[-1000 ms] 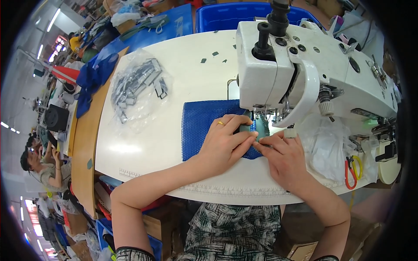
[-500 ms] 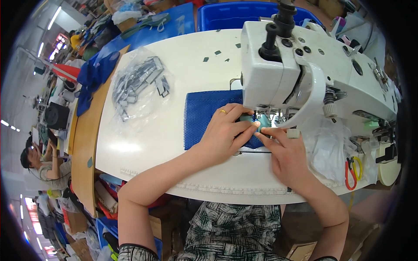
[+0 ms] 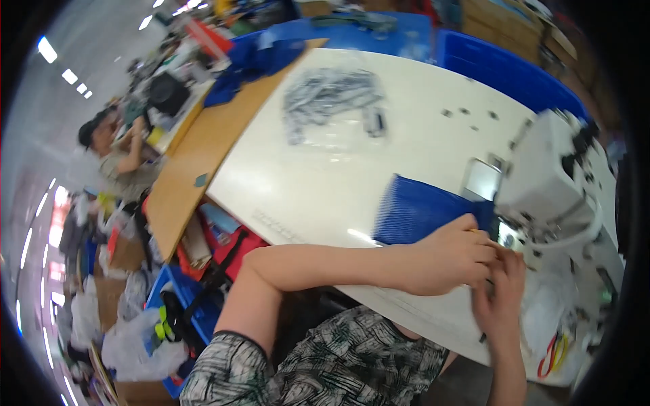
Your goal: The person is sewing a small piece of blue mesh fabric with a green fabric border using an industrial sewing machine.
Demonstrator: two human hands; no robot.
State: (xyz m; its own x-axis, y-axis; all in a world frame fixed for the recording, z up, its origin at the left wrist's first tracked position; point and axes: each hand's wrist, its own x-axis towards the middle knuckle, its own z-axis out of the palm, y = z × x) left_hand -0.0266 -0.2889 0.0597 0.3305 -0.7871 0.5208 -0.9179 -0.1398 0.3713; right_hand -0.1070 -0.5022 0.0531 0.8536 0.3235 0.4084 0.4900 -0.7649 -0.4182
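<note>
Blue mesh fabric (image 3: 421,211) lies on the white sewing table, its right end at the needle area of the white sewing machine (image 3: 542,166). My left hand (image 3: 455,258) is closed over the near right edge of the fabric, its fingers curled and meeting those of my right hand. My right hand (image 3: 502,287) has its fingers bent up against the left one, just in front of the lit needle area. What the fingertips hold, if anything, is hidden and blurred.
A clear plastic bag of grey strips (image 3: 332,101) lies at the table's far left. Small dark scraps (image 3: 464,111) are scattered toward the back. Red-and-yellow scissors (image 3: 552,355) rest at the right near clear plastic. A blue bin (image 3: 508,68) stands behind; a person (image 3: 122,152) sits far left.
The view has swung left, so table and machine appear farther right. My hands have come together and off their flat press on the fabric. The green piece under my fingers no longer shows.
</note>
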